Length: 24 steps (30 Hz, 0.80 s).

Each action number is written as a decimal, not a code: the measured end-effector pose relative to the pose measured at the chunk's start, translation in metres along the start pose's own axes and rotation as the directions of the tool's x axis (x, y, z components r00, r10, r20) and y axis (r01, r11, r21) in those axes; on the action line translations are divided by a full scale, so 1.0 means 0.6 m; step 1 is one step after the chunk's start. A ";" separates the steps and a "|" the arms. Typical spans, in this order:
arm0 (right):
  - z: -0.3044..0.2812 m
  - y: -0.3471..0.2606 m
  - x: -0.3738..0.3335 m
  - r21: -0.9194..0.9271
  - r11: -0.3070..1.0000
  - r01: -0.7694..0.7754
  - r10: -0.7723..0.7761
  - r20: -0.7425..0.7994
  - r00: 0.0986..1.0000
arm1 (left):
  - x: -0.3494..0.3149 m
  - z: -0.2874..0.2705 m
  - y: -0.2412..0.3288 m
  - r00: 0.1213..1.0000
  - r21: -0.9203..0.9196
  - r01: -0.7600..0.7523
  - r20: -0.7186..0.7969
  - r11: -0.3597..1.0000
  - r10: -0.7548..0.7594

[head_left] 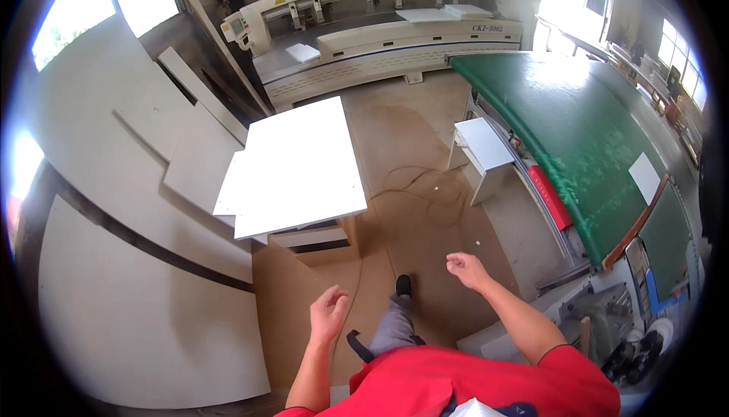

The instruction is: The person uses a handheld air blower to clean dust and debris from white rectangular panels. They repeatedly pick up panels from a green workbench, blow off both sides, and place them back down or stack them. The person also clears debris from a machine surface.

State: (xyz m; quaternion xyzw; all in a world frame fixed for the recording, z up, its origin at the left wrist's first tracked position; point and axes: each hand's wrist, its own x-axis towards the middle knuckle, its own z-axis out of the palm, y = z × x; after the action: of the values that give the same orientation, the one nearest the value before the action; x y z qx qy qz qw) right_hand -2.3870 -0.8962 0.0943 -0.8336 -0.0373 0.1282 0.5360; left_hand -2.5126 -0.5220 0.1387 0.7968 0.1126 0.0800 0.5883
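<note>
My left hand (329, 314) hangs in the air in front of my body, its fingers loosely curled with nothing seen in them. Out to the right, my right hand (466, 270) is also raised, fingers bent inward and apparently holding nothing. Neither one touches anything. Ahead of the left hand, a large white panel (304, 166) lies flat on top of a box-like brown base (326, 258). Another white panel (230, 187) sticks out beneath its left edge. Between my hands, one dark shoe (403, 286) shows on the brown floor covering (433, 288).
A long machine (418, 47) with white boards on it spans the far wall. To the right stand a green-topped table (562, 113), a small white stool (484, 144) and a red box (550, 197). Large boards (144, 311) lean at left. A hose (414, 191) loops across the floor.
</note>
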 end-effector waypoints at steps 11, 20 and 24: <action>-0.241 0.113 0.478 -0.376 0.865 -0.332 0.459 0.327 0.826 | 0.655 0.080 0.226 0.979 0.409 -0.197 0.033 0.891 0.201; -0.312 0.178 1.183 0.094 0.937 -0.336 0.314 0.193 0.930 | 1.145 0.131 0.278 0.984 0.371 -0.035 -0.151 0.928 0.097; -0.262 -0.037 1.548 -0.003 0.984 -0.177 0.174 0.207 0.963 | 1.392 0.139 0.279 0.984 0.040 0.121 -0.134 0.992 -0.114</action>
State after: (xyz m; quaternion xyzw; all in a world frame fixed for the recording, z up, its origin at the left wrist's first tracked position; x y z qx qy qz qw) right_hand -1.4497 -0.8401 0.0145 -0.8117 -0.0179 0.2612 0.5222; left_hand -1.6735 -0.4178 0.2702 0.7956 0.1998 0.0949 0.5640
